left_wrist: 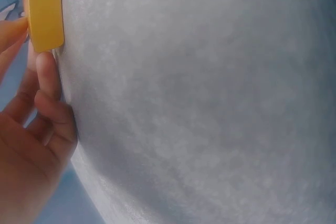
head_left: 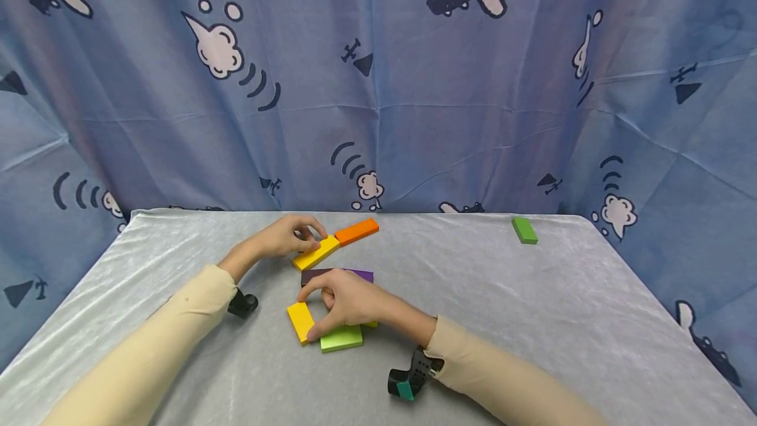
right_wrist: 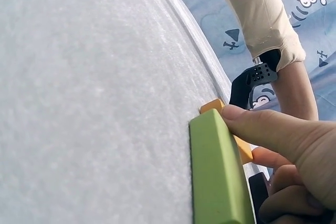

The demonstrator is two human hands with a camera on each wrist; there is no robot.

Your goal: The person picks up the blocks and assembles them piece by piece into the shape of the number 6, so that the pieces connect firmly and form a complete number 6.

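My left hand (head_left: 288, 236) grips a yellow block (head_left: 316, 254) lying on the table, its thumb and fingers at the block's sides. That block's end (left_wrist: 47, 18) shows in the left wrist view beside the fingers (left_wrist: 48, 74). Nearer to me, my right hand (head_left: 350, 298) pinches another yellow block (head_left: 300, 322) by its two ends between thumb and index finger. Right of that block lies a light green block (head_left: 342, 338), large in the right wrist view (right_wrist: 218, 171). A purple block (head_left: 362, 275) and a sliver of another yellow block (head_left: 371, 325) are partly hidden by the right hand.
An orange block (head_left: 357, 232) stretches away from the far yellow block, close to its end. One green block (head_left: 524, 231) lies alone at the back right. The table (head_left: 473, 307) has a pale cloth; a patterned blue curtain (head_left: 414, 84) hangs behind it.
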